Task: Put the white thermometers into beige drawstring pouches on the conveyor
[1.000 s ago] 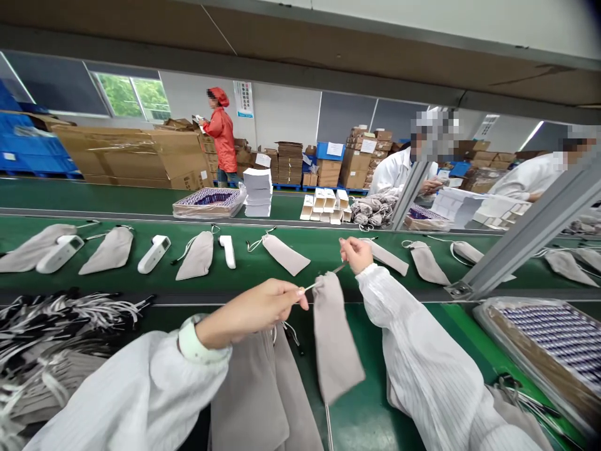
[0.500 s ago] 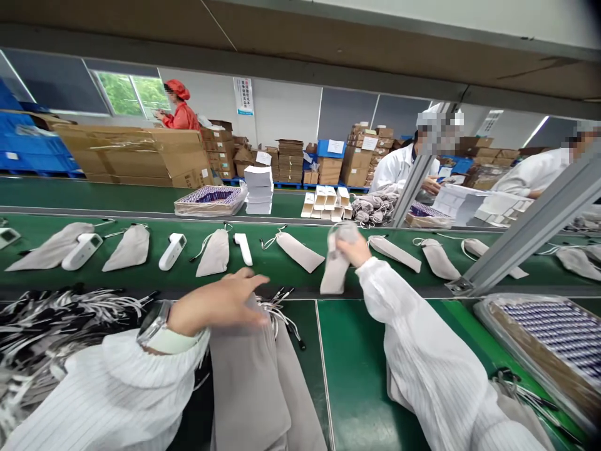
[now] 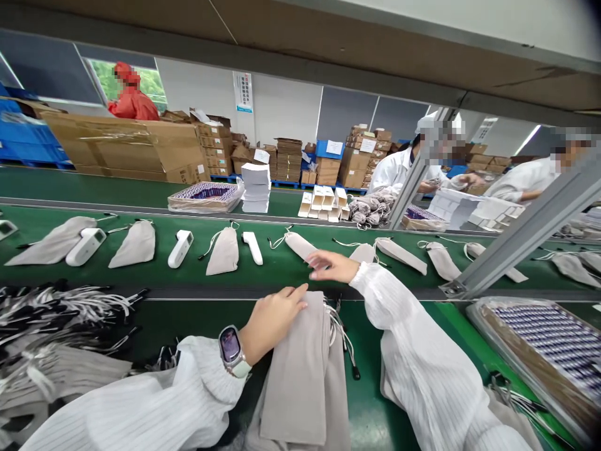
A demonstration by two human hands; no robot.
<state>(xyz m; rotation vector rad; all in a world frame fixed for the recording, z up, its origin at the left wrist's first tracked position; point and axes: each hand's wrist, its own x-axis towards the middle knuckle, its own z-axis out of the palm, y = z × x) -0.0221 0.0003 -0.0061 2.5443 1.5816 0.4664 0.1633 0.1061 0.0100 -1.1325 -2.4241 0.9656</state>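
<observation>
My left hand (image 3: 276, 322) lies palm down on the upper left edge of a stack of grey drawstring pouches (image 3: 295, 382), its fingers stretched out and its thumb hard to make out. White cords with black ends hang from the stack's right side. My right hand (image 3: 334, 267) is open above the green conveyor belt (image 3: 157, 279), fingers pointing left, holding nothing. Close behind it lies a grey pouch (image 3: 364, 252) on the belt, partly covered by the hand. Left of my right hand are another pouch (image 3: 300, 245) and a white handheld thermometer (image 3: 252, 248).
More pouches and white thermometers lie spaced along the belt. A heap of corded pouches (image 3: 66, 357) is at left; a plastic-wrapped tray (image 3: 539, 351) stands at right. A slanted metal post (image 3: 521, 219) rises beyond my right arm. Co-workers in white (image 3: 394, 168) and red (image 3: 136, 103) are across.
My right hand has let go of a pouch, which now lies on the belt, and has moved left. My left hand and the pouch stack have shifted right.
</observation>
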